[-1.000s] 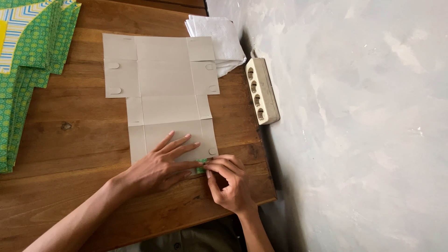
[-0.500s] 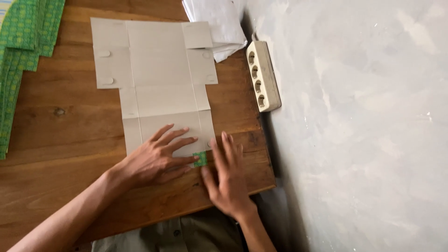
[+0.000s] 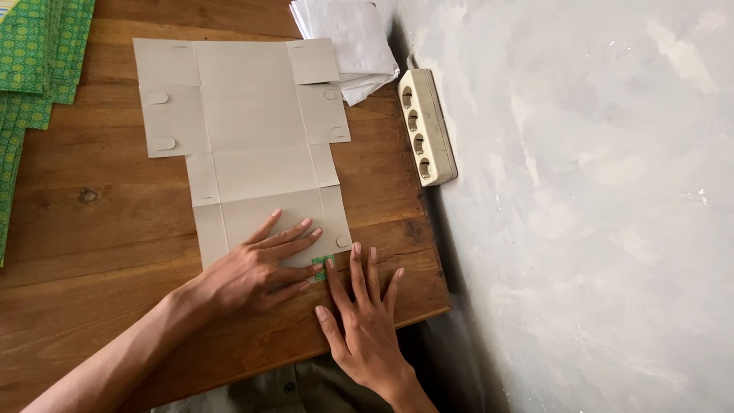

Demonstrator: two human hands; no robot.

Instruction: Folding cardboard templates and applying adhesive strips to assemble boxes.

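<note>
Unfolded grey cardboard box blank (image 3: 252, 145) lies flat on the wooden table (image 3: 92, 252), near edge at the person's hands. Left hand (image 3: 256, 268) spread flat, fingers fanned, palm pressing the blank's lowest panel down. Right hand (image 3: 363, 321) open and flat on the bare table just beside the blank's near right corner, fingers stretched out, holding nothing. Small green patterned flap (image 3: 323, 267) peeks out at that corner between the two hands; index fingertip of the right hand touches or sits just beside it, cannot tell which.

Change from a second ago: right hand was curled, fingertips pinching at the green flap; half a second ago it had already opened; now fully flattened and lying a bit lower on the table. Left hand hardly moved, same panel. Blank sits higher in view, camera shifted.

Around: stack of green patterned sheets (image 3: 34, 69) at far left, white folded papers (image 3: 348, 42) at top by the wall, cream power strip (image 3: 426, 126) along the table's right edge against the grey wall (image 3: 581, 206).
</note>
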